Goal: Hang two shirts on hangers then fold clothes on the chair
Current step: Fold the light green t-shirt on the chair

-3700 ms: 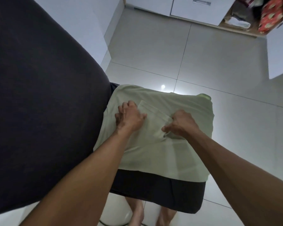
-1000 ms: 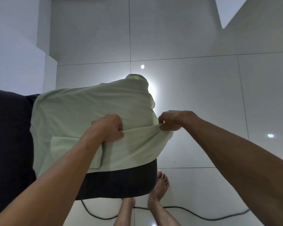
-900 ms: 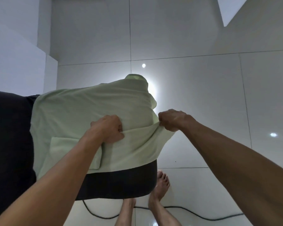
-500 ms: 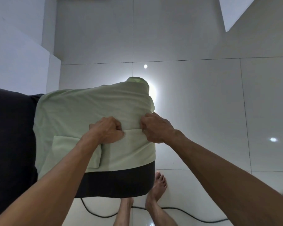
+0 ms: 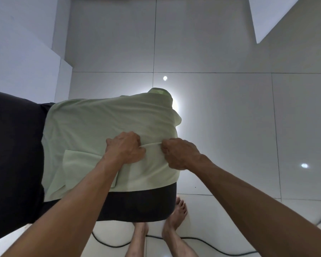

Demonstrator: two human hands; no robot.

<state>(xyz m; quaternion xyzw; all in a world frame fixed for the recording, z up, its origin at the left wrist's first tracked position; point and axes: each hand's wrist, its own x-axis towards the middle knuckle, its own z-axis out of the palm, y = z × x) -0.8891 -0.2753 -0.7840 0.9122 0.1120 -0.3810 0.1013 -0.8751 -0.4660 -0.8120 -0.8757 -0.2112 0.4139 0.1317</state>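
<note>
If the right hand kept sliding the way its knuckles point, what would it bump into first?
Most likely the left hand. The right hand points leftward along the folded edge of the pale green shirt on the dark chair, with only a short strip of cloth between them. Depth is hard to judge.

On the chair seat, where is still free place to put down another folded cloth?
Hardly any on top: the pale green shirt covers almost the whole seat, and the left hand and right hand grip its fold near the middle. Only a dark strip of seat shows below the shirt's near hem. The tiled floor right of the chair is bare.
</note>
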